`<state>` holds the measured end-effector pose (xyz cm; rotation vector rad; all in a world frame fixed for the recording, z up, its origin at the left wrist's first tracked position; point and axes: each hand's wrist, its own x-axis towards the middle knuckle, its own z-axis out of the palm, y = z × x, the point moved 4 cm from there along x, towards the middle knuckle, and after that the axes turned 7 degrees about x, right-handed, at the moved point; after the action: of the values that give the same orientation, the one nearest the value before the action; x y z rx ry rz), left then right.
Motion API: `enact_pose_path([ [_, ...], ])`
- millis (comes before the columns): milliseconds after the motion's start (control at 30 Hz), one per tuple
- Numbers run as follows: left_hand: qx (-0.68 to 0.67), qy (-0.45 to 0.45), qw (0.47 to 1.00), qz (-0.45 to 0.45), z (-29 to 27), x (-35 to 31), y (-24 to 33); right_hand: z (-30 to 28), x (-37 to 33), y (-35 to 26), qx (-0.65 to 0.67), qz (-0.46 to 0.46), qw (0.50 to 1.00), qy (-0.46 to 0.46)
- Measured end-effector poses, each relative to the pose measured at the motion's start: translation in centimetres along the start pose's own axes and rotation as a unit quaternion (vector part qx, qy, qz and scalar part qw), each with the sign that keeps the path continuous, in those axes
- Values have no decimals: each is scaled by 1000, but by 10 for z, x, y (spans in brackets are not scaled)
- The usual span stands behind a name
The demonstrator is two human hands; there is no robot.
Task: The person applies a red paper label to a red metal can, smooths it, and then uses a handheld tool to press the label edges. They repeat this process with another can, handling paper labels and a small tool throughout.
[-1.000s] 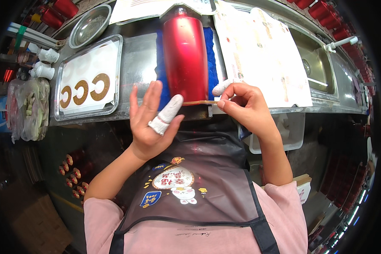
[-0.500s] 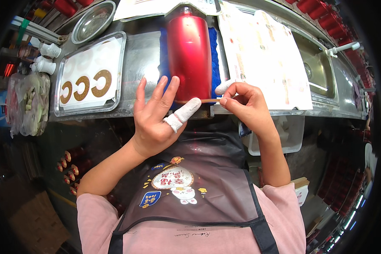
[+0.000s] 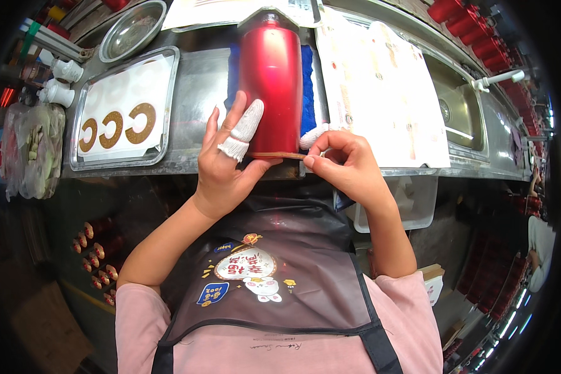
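A glossy red metal bottle [image 3: 270,93] lies with its base toward me, neck pointing away, on a blue cloth [image 3: 307,87]. Along its base edge runs a thin brown strip [image 3: 287,155]. My right hand [image 3: 349,163] pinches the strip's right end between thumb and fingertip, just off the bottle's right side. My left hand [image 3: 223,171] rests against the bottle's lower left with fingers stretched out, its thumb touching the base edge by the strip. White finger covers are on a finger of each hand.
A metal tray [image 3: 171,112] to the left bears several gold-brown C-shaped pieces on white sheets. Behind it stands a round metal bowl [image 3: 158,30]. White printed paper [image 3: 380,106] lies on the right, beside a sink [image 3: 461,118]. A white bin [image 3: 425,206] sits below the counter edge.
My left index finger has lifted off the strip and moved to the bottle's side, while the left thumb now touches the base edge. My right hand still pinches the strip's end.
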<state>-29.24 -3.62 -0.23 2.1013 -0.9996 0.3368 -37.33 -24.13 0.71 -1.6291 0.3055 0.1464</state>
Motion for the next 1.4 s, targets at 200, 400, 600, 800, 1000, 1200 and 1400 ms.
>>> enact_pose_path([
  [200,49,-28,997,44,-16,-31,2,-5,-7,-9,43,17,999,14],
  [400,88,-40,994,54,-12,-32,1,-8,-1,-3,36,15,999,14],
  [600,129,-29,987,88,-14,-16,16,-7,3,7,59,8,998,8],
  [800,189,-5,971,148,-7,3,39,-5,9,16,44,38,998,29],
  [1000,93,18,993,64,-1,10,21,-1,7,10,-1,-4,1000,19],
  [1200,-9,-8,1000,-21,-6,-17,0,0,-1,0,24,6,1000,18],
  [1400,74,-30,995,51,-15,-33,2,-7,-3,-1,40,-4,999,16],
])
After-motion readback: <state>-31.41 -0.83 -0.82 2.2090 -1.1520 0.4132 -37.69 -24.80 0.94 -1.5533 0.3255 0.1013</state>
